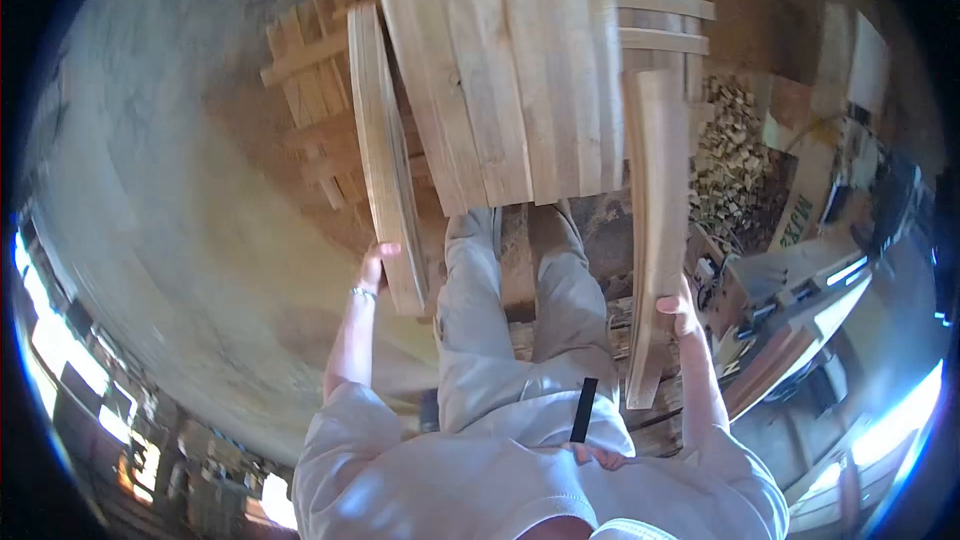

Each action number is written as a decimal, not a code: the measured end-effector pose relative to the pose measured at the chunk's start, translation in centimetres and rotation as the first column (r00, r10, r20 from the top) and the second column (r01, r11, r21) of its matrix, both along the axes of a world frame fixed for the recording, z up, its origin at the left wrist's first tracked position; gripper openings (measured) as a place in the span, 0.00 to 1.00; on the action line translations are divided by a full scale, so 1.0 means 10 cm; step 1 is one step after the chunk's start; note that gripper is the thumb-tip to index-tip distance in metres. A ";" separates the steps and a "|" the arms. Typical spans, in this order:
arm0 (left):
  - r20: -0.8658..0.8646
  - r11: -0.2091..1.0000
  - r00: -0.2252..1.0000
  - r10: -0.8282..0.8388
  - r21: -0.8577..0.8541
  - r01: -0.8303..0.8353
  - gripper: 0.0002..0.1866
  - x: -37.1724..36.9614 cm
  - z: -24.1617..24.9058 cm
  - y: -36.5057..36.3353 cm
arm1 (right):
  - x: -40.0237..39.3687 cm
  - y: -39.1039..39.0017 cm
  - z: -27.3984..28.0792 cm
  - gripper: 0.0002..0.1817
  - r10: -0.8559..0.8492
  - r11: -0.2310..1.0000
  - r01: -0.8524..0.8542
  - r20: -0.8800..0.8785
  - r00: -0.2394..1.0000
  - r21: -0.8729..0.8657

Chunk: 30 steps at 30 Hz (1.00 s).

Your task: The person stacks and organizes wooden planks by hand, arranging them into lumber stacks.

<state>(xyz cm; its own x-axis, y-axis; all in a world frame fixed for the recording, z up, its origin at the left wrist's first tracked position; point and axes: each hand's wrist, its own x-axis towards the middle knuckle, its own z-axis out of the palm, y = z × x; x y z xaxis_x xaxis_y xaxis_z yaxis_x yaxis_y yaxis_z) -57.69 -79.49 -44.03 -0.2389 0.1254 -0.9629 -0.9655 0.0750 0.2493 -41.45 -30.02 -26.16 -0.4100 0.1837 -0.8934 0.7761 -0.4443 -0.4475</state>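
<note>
My left hand (378,266) is closed on a long stack of thin wooden boards (378,140), held on edge, with the thumb over its near part. My right hand (681,308) grips another stack of boards (655,220), its thumb lying across the top face. The far fingers of both hands are hidden behind the wood. Between the two stacks, in front of my shoes, is a wide panel of planks (510,70) set side by side.
Slatted wooden panels lie beyond on the left (310,60) and the right (655,10). A heap of small wood offcuts (735,155) covers the floor at right. Near it stands a wooden workbench or machine (790,280) with dark parts.
</note>
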 end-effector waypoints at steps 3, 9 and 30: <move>-0.121 1.000 0.993 0.007 0.021 -0.005 0.20 -0.19 0.25 0.14 | -0.01 -0.18 0.50 0.57 0.024 0.992 -0.023 -0.003 1.000 0.122; 0.022 0.973 0.976 -0.219 -0.067 0.220 0.29 -0.67 0.97 0.04 | 0.64 -0.08 1.85 0.60 0.167 0.664 -0.349 0.324 0.931 0.662; -0.328 0.708 0.658 -0.677 -0.047 0.705 0.38 0.83 4.32 2.73 | 3.97 2.40 1.64 0.58 -0.026 0.026 -0.262 0.263 0.964 0.965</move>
